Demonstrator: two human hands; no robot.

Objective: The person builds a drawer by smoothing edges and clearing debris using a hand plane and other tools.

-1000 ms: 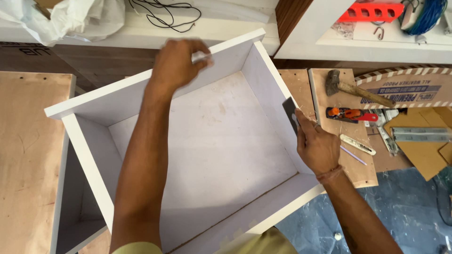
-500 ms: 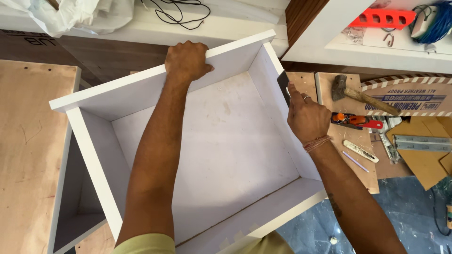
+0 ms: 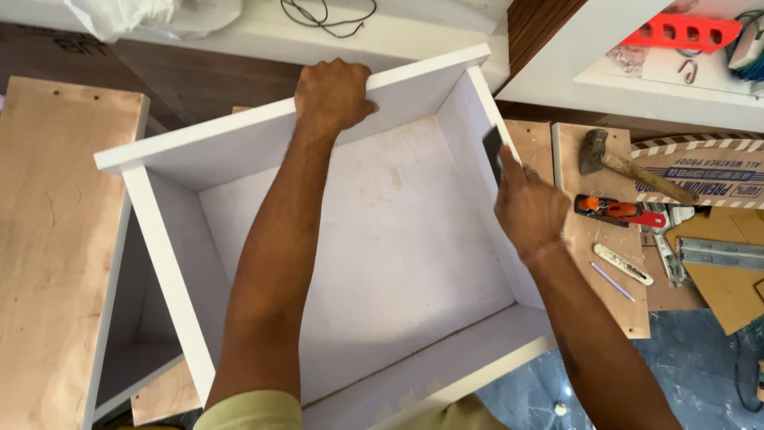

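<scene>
A white open box (image 3: pixel 382 263) fills the middle of the view. The left hand (image 3: pixel 333 94), arm stretched toward 12 o'clock, grips its far wall. At 3 o'clock, the right hand (image 3: pixel 529 209) holds a dark flat blade (image 3: pixel 493 151) against the right wall.

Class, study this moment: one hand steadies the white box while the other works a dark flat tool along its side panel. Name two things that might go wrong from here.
1. The right hand presses a dark flat tool against the right side panel of the white box; a slip might scratch the white face or nick the fingers.
2. Only the left hand grips the back panel, so the box may shift under the push.
</scene>
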